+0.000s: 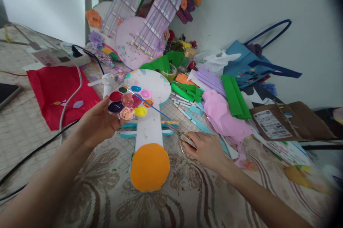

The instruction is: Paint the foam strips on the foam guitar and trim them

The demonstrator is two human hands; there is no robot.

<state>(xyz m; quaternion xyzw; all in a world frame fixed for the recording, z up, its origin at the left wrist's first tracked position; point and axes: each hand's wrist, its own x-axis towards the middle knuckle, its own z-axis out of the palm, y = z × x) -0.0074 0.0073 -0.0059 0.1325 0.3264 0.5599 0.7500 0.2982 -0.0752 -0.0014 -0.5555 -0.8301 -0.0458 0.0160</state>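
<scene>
My left hand (93,124) grips a flower-shaped paint palette (128,100) by its left side, thumb on the rim. Its wells hold red, blue, green, pink, yellow and other colours. A paintbrush with a blue handle (155,107) lies across the palette and sticks out to the right. My right hand (207,149) has its fingers at the gold handles of a pair of scissors (180,134), whose blades point up-left. Under and between both hands lies a white guitar-like cutout (148,133) with teal edges and an orange disc (150,167) at its near end.
A red sheet (64,95), a power strip (80,60) and cables lie at left. Decorated lilac guitar shapes (131,40) lean at the back. Markers (184,113), pink crepe paper (223,113), green paper (235,95), a blue bag (245,63) and a brown package (292,120) crowd the right.
</scene>
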